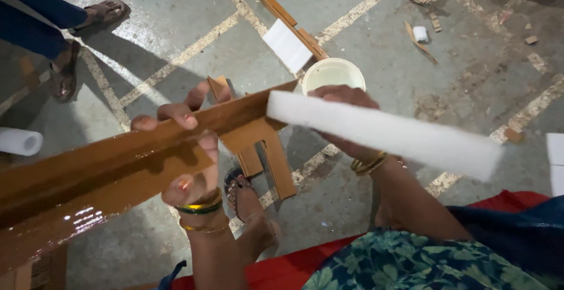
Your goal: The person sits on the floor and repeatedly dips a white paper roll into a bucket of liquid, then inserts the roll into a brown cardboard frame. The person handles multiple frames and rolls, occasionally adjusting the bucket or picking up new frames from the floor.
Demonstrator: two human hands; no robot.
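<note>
The concrete floor (176,26), grey and crossed by pale joint lines, carries everything here. Largest above it is a long brown wooden board (106,172), glossy and wet-looking, running from the lower left edge of the view up toward the middle. Next in size is a white foam strip (382,131), blurred, reaching from the board's upper end out to the right.

The left hand (191,149) wraps the board near its middle, its grip closed around it: fingertips curl over the top edge, the thumb lies below. The right hand (346,120) sits behind the foam strip at its left end; its grip looks curled against the strip, though the strip hides most of the fingers.

On the floor just beyond the hands stands a white bucket (333,74), with a flat white sheet (286,44) and brown wooden slats (294,26) beside it. Below the board lie more brown cut pieces (270,161), next to a sandalled foot (247,208). Another person's sandalled feet (88,31) stand toward the far left. A white roll (19,141) lies at the left edge, and small wood scraps (423,31) are scattered at the far right.
</note>
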